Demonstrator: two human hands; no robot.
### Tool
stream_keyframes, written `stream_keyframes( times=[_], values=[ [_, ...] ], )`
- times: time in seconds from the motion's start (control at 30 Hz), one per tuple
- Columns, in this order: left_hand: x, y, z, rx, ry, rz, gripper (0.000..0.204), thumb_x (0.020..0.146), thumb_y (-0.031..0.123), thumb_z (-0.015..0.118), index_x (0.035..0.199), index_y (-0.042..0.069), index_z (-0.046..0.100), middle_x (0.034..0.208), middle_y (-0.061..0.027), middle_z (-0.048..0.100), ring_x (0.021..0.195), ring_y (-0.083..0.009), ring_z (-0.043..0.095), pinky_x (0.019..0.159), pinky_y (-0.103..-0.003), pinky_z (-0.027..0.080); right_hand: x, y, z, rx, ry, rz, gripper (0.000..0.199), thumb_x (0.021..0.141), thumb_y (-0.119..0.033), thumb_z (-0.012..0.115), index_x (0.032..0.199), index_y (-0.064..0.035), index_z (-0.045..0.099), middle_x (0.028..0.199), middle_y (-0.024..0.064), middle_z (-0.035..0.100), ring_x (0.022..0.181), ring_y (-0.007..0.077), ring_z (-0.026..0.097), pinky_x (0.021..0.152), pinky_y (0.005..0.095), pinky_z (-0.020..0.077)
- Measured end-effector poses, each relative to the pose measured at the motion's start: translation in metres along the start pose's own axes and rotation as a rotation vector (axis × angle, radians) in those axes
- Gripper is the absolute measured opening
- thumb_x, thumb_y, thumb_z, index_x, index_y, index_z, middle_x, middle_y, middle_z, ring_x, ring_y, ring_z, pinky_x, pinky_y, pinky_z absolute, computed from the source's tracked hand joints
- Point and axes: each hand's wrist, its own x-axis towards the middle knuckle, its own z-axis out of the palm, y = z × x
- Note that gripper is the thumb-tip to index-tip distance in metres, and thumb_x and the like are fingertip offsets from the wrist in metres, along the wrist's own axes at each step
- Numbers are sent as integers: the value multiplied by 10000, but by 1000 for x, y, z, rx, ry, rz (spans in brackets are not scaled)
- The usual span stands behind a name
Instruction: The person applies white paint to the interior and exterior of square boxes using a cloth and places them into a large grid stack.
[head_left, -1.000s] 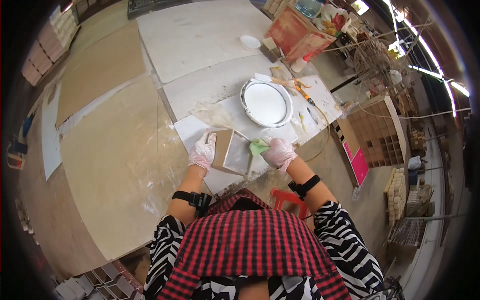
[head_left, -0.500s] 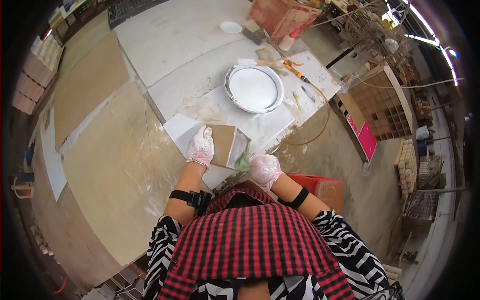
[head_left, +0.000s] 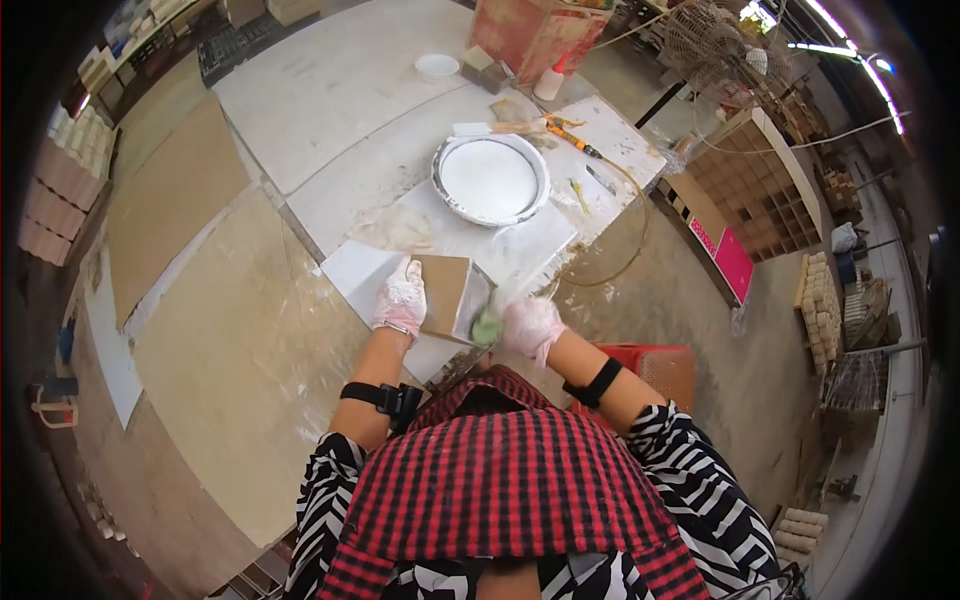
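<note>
Small square brown wooden board (head_left: 446, 292), pale along its right edge, tilted on white sheet (head_left: 352, 272). Gloved left hand (head_left: 401, 298) clasped on its left edge. Gloved right hand (head_left: 531, 326) closed around green sponge (head_left: 487, 328), pressed against near-right corner.

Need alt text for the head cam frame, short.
A person's gloved left hand steadies a small brown square board on a white worktable while the gloved right hand presses a green sponge against its edge. Behind them sits a round basin of white liquid.
</note>
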Motion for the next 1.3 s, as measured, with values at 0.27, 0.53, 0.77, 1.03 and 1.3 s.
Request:
stream_keyframes(
  times=[0.27, 0.53, 0.77, 1.03, 1.3],
  values=[
    [10, -5, 8, -15, -36, 23, 430, 935, 354, 397, 1180, 44, 566, 1072, -232, 600, 1013, -381, 564, 870, -407, 441, -9, 8, 24, 181, -138, 48, 423, 823, -402, 582, 966, -10, 650, 858, 221, 646, 810, 335, 640, 737, 405, 507],
    [57, -126, -5, -40, -115, -132, 481, 931, 382, 446, 1162, -23, 564, 1145, -198, 593, 1085, -313, 554, 911, -344, 421, -4, 39, 28, 1776, -183, 128, 547, 848, -293, 644, 1298, -69, 430, 1164, 93, 571, 961, 188, 603, 773, 341, 515],
    [12, -45, -59, -660, 245, 84, 383, 919, 149, 518, 1259, -25, 487, 1233, -167, 535, 1125, -187, 515, 887, -265, 438, -23, 21, 12, 1425, 42, -77, 537, 866, -281, 612, 1303, -26, 435, 1149, 92, 577, 1009, 171, 544, 884, 325, 437],
    [-79, 61, -43, -1057, -555, 42, 498, 901, 94, 561, 1354, 22, 366, 1279, -64, 462, 1139, -151, 459, 978, -276, 375, -29, -40, -22, 962, 148, -247, 601, 814, -206, 645, 1334, -23, 405, 1219, 172, 548, 1104, 233, 529, 928, 335, 413],
    [-77, 59, -43, -1553, -722, -3, 477, 917, 134, 409, 1375, 29, 329, 1310, -115, 452, 1186, -231, 465, 1015, -371, 375, -38, -38, -35, 1166, 140, -139, 458, 853, -165, 600, 1266, 0, 492, 1133, 101, 603, 1020, 163, 553, 883, 290, 438]
  ],
)
